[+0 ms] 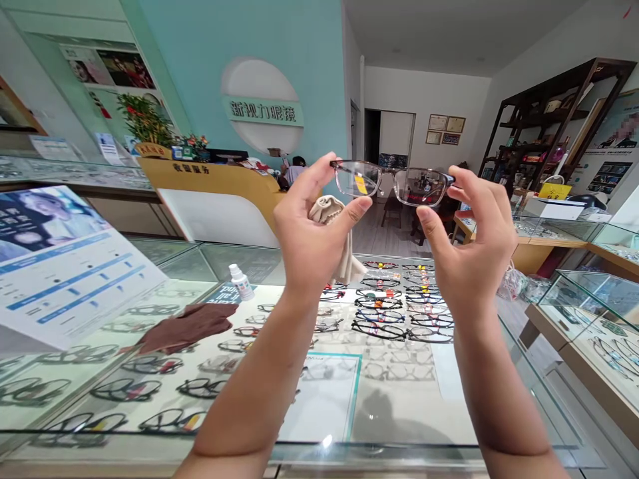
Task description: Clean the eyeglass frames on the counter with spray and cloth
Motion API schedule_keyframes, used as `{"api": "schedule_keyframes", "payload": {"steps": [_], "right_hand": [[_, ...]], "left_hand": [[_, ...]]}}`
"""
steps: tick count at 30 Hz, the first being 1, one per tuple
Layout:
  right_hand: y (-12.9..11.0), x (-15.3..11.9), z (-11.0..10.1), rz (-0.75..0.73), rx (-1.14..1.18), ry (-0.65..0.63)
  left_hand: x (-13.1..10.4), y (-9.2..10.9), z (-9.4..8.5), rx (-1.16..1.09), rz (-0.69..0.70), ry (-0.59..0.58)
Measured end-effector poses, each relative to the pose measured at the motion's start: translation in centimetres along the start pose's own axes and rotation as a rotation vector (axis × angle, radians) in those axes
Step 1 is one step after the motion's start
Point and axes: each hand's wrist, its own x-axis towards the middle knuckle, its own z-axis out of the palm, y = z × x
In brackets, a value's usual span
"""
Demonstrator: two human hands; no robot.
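A pair of eyeglasses [388, 170] is held up in the air, well above the glass-topped desk [409, 429], roughly level, with both lenses side by side. The frame has a dark upper rim, and a small orange-yellow label shows at the lens on the left. The left hand [309, 243] pinches that end, its index finger at the upper outer corner and its thumb near the lower rim. The right hand [472, 243] pinches the other end the same way, thumb below the lens and fingers at the outer corner. A beige cloth [345, 266] is also tucked in the left hand, its loose end hanging down past the wrist. Below, rows of spectacle frames [379, 318] lie in the desk's display, between and beyond the forearms. To the left of the left forearm, a brown cloth [187, 327] lies crumpled on the glass, near a small white spray bottle [241, 283] standing upright. Farther left, a printed display card [74, 266] stands tilted
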Motion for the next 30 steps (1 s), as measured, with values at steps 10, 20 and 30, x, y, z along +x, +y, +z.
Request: {"api": "schedule_keyframes", "payload": {"steps": [10,20,30], "right_hand": [[-0.9,0.0,0.7,-0.156,-0.006,0.135],[0.2,-0.3,1.5,0.076,0.175,0.011],[1.4,-0.6,1.7,0.196,0.312,-0.131]], "left_hand": [[-0.2,-0.5,1.0,-0.111,0.017,0.027],[-1.2,-0.3,1.9,0.004,0.112,0.199],[-1.7,0.8,2.5,0.19,0.192,0.318]]}}
